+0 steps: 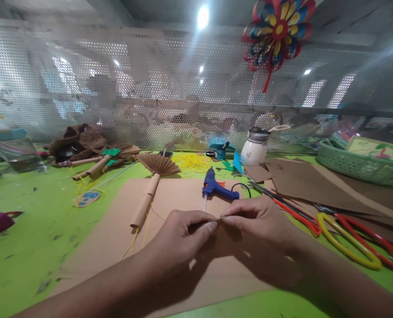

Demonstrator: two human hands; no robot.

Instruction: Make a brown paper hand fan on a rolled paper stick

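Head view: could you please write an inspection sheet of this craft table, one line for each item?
Surface: green table, marked with dark specks, with a brown paper sheet under the hands.
Job's things: thin brown strip, held between the two hands.
Clutter: blue glue gun, scissors with yellow and red handles, paper fan, white bottle, green basket.
Grippers: left hand and right hand both pinch the strip with their fingertips.
Cables: black cord beside the glue gun.
Surroundings: perforated mesh panel behind the table; paper pinwheel high at the right.
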